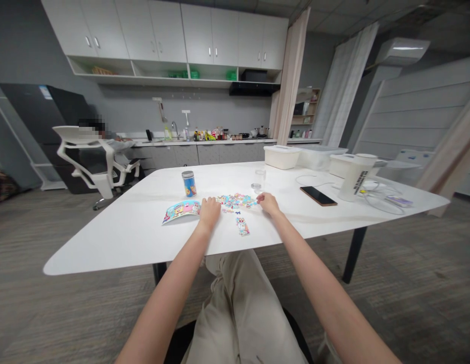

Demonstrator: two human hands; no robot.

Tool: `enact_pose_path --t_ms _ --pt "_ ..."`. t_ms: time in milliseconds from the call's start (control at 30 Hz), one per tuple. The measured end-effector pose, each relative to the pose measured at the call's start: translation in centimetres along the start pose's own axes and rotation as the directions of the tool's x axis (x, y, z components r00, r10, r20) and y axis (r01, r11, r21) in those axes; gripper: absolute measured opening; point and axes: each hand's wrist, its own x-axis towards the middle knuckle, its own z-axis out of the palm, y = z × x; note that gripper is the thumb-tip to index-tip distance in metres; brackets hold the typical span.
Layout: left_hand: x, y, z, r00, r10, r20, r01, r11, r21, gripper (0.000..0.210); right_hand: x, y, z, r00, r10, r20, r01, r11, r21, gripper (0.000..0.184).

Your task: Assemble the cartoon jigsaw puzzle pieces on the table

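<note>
A loose pile of small colourful jigsaw pieces (pixel 237 200) lies on the white table (pixel 144 247). My left hand (pixel 210 211) rests between the pile and a curled picture sheet (pixel 181 210), fingers bent down to the tabletop, with no held thing showing. At the pile's right edge, my right hand (pixel 269 203) has its fingertips pinched together; what is between them is too small to make out. Nearer to me lies a joined cartoon-figure section (pixel 242 226), with a few separate pieces just above it.
Behind the sheet stands a blue tin with a silver lid (pixel 189 184). A clear jar (pixel 260 178) and its lid are beyond the pile. Rightward are a phone (pixel 318 195), cables, a white pitcher (pixel 357 178) and storage boxes (pixel 282 156). Someone sits in a chair (pixel 87 151) at the back left.
</note>
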Motion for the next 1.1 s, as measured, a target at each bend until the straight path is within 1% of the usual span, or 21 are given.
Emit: enact_pose_path --t_ms 133,300,433,533,700,800,933,1100 --pt "0.0 0.2 -0.3 0.999 0.043 0.003 -0.043 0.999 0.001 0.033 -0.1 0.0 -0.1 1.000 -0.026 0.008 0.027 0.999 -0.046 0.032" --pt "0.0 0.1 -0.3 0.999 0.042 0.007 -0.042 0.999 -0.001 0.034 -0.4 -0.6 -0.1 0.994 -0.102 0.045 0.106 0.988 -0.112 0.037" --pt "-0.1 0.4 -0.2 1.000 0.026 0.010 -0.027 1.000 0.010 0.035 -1.0 -1.3 0.0 0.987 -0.132 0.094 0.145 0.978 -0.151 0.031" --pt "-0.2 0.6 -0.1 1.000 0.008 0.003 -0.008 1.000 0.017 0.036 -1.4 -1.6 -0.3 0.990 -0.118 0.073 0.130 0.972 -0.195 0.026" --pt "-0.1 0.4 0.1 1.000 -0.013 0.008 0.013 1.000 0.008 0.037 -1.6 -1.7 -0.4 0.990 -0.130 0.063 0.141 0.962 -0.232 0.027" --pt "0.0 -0.1 0.3 0.998 0.040 0.040 -0.039 0.999 -0.021 0.036 -1.6 -1.8 -0.2 0.985 -0.157 0.078 0.171 0.955 -0.241 0.029" --pt "0.1 -0.6 0.6 0.989 0.130 0.075 -0.126 0.990 -0.057 0.033 -1.6 -2.0 0.1 0.985 -0.159 0.074 0.172 0.953 -0.248 0.026" --pt "0.3 -0.7 0.8 0.985 0.151 0.086 -0.147 0.988 -0.053 0.033 -1.7 -2.2 -0.2 0.988 -0.146 0.043 0.152 0.958 -0.244 0.022"
